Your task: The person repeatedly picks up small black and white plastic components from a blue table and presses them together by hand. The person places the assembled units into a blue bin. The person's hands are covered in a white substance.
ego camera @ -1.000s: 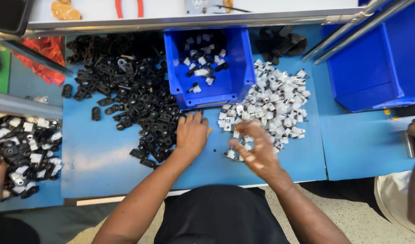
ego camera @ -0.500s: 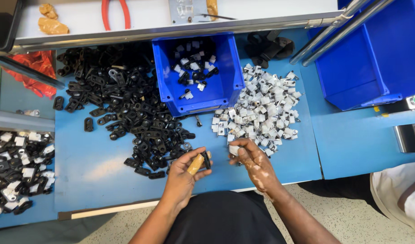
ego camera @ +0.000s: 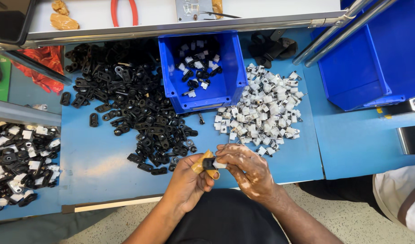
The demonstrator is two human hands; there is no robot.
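Observation:
My left hand (ego camera: 188, 180) grips a small black clip (ego camera: 209, 163) between taped thumb and forefinger, just off the near table edge. My right hand (ego camera: 244, 168) pinches a small white piece (ego camera: 219, 165) and presses it against the black clip. A wide pile of black clips (ego camera: 135, 108) lies ahead to the left. A pile of white pieces (ego camera: 264, 110) lies ahead to the right. Between the piles stands a small blue bin (ego camera: 199, 68) with several joined black-and-white parts inside.
A large blue bin (ego camera: 370, 58) sits at the right behind slanted metal rails (ego camera: 334, 34). Mixed black and white parts (ego camera: 20, 162) lie at the far left. Red-handled pliers (ego camera: 124, 9) rest on the back shelf. Another person's sleeve (ego camera: 401, 199) shows at bottom right.
Both hands left the piles, each with a piece, and drew back to the near table edge, where they now meet. The view shifted slightly.

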